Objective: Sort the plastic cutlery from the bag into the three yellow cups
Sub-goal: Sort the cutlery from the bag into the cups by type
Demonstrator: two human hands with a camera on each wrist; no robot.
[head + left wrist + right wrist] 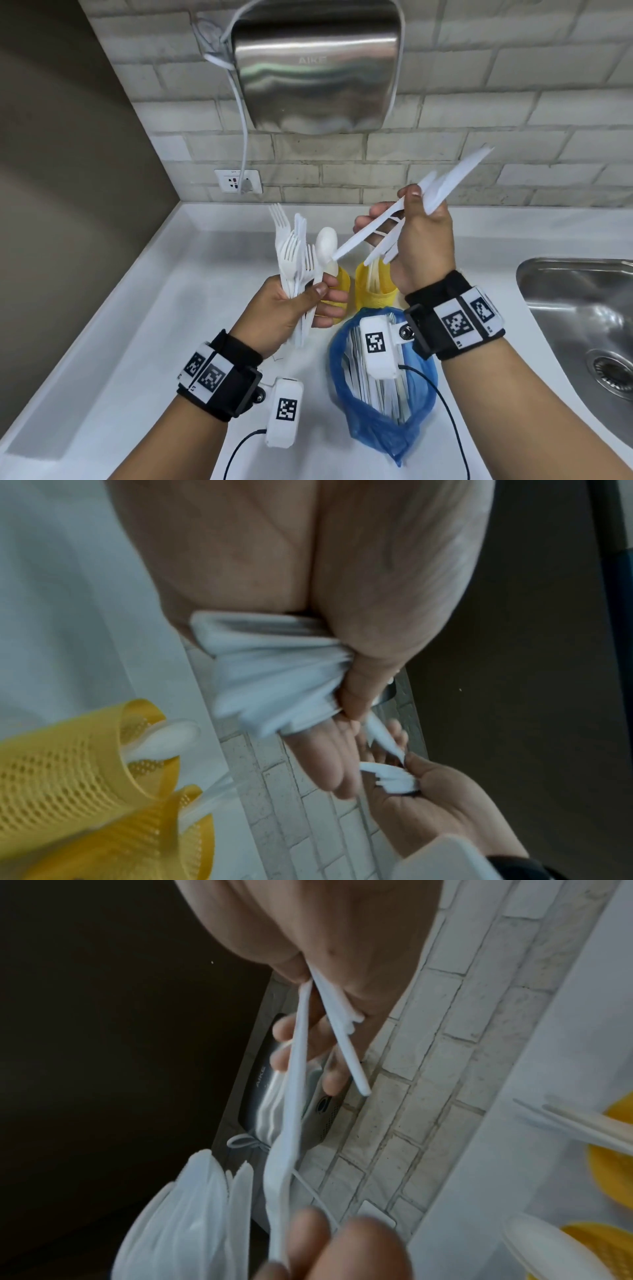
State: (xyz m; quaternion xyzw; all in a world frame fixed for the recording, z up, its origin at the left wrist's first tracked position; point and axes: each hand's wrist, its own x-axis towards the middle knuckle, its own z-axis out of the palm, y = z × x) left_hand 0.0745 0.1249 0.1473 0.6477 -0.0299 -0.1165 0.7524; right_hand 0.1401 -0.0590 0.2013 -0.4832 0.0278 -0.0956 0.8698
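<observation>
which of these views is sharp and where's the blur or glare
Head view: sharp, lines bowed by the wide lens, streaky glare on the hand dryer. Left wrist view: dim, the cutlery bundle smeared, the yellow cup soft. Right wrist view: dim, the near fingers out of focus.

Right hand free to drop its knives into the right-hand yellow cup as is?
Probably yes. The right hand grips the knives just above the right-hand yellow cup; its mouth looks open apart from cutlery already standing inside.
</observation>
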